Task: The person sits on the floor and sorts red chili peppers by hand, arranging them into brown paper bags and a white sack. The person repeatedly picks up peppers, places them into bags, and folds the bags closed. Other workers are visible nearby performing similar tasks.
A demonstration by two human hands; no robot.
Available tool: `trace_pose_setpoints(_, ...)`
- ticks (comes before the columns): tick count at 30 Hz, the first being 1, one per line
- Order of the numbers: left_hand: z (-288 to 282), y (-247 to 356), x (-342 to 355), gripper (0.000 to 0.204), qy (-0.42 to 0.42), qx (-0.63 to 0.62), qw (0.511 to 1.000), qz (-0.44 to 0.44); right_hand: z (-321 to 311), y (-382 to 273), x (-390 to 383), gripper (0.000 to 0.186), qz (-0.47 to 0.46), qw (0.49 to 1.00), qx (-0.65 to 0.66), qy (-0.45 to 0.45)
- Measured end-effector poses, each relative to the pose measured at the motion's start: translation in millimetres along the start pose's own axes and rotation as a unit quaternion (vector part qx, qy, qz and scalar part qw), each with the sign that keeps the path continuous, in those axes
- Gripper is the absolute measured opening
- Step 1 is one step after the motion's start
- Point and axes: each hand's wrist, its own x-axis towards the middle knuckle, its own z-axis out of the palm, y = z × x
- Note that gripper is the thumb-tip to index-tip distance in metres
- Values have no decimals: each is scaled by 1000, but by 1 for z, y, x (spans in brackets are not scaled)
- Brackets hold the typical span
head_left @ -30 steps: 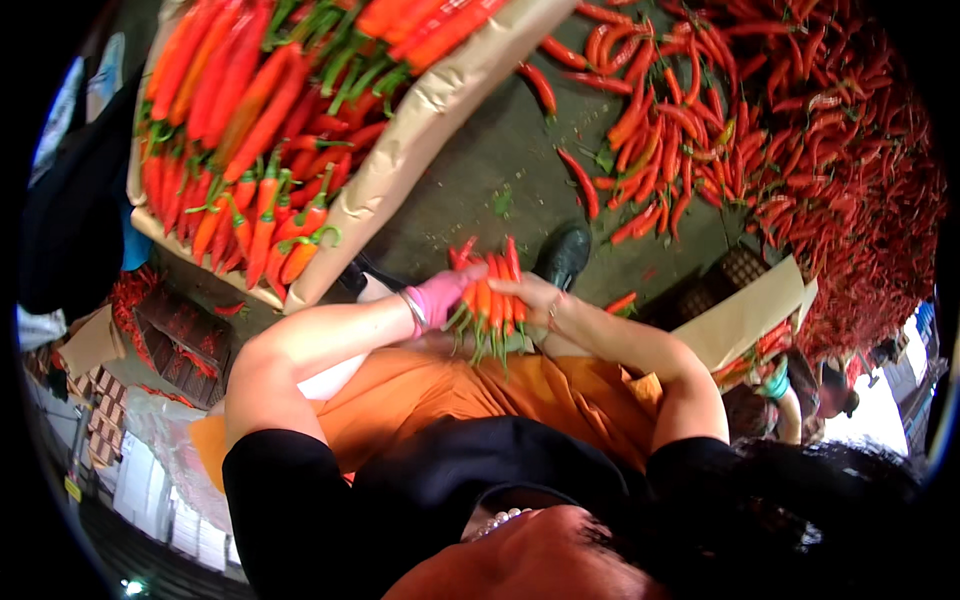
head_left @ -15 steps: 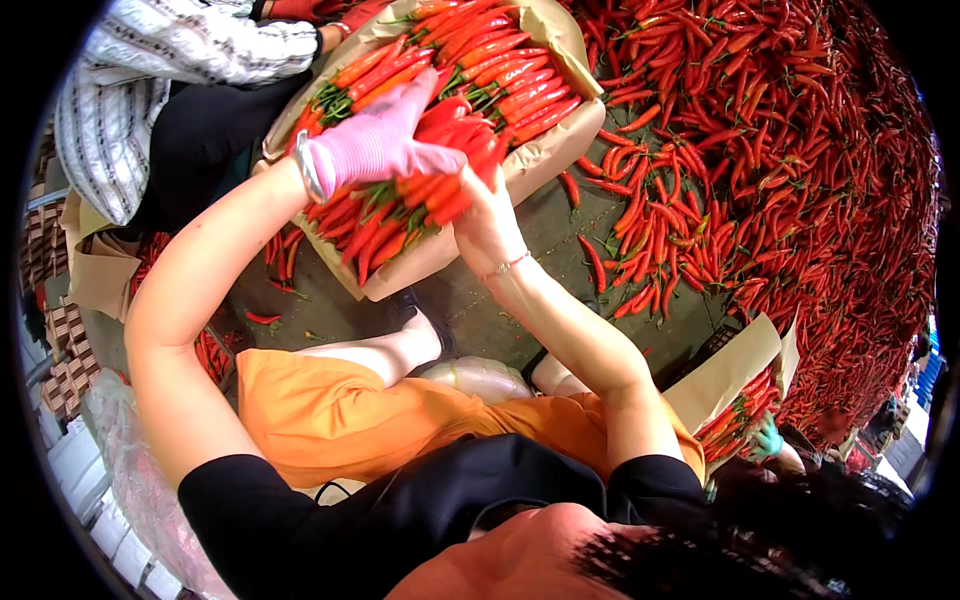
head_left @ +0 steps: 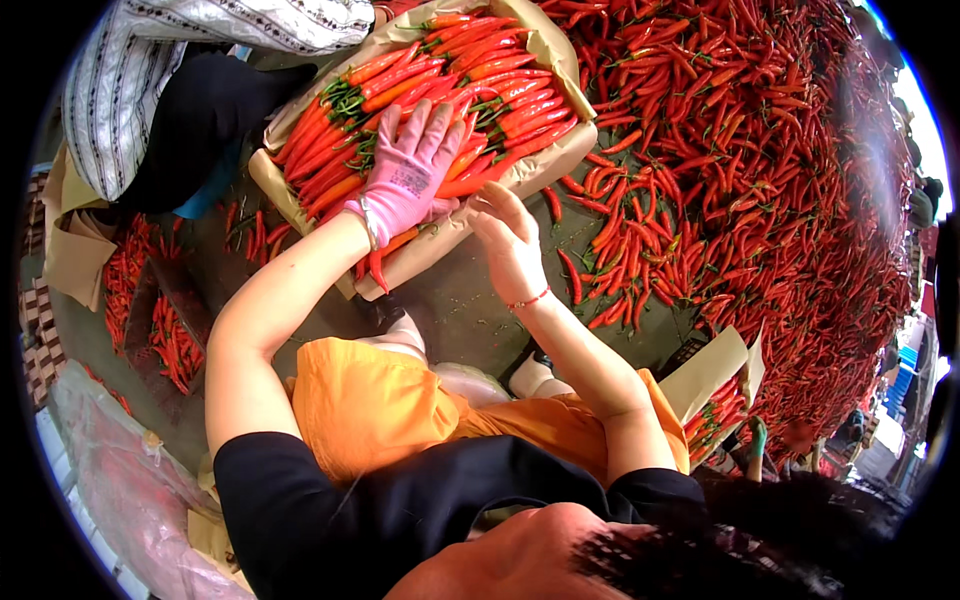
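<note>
My left hand [head_left: 408, 178], in a pink glove, lies flat with spread fingers on red chili peppers [head_left: 325, 165]. They are laid in rows with green stems inside a paper-lined box [head_left: 425, 252]. At the box's near right side is my bare right hand [head_left: 512, 248], its fingers stretched and slightly bent, apparently holding nothing. Its fingertips are close to a long chili [head_left: 468, 187] at the rim; whether they touch it I cannot tell. One chili [head_left: 376, 270] hangs over the near edge below my left wrist.
A large heap of loose chilies [head_left: 760, 170] spreads across the right. Another person's striped sleeve [head_left: 250, 22] is beyond the box at the left. A second paper-lined box [head_left: 705, 375] stands at lower right, with another person's gloved hand [head_left: 758, 437] beside it. Brown paper [head_left: 75, 250] lies left.
The bunch of chilies that was between my hands now lies in the box. My left hand has flattened on top, while my right hand has drawn back toward the near right side.
</note>
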Motion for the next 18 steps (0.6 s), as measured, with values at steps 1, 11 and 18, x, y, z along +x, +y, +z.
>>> trace_pose_setpoints(1,-6,3,-1,115,-30,21,999,1,-5,-8,1,30,-18,997,-44,-66)
trace_pose_setpoints(11,-51,7,-126,16,-21,-376,920,-103,-14,-7,45,26,-388,692,-585,-171)
trace_pose_setpoints(18,-5,7,-139,12,22,-310,926,-216,-15,-46,61,21,-422,565,-642,-300)
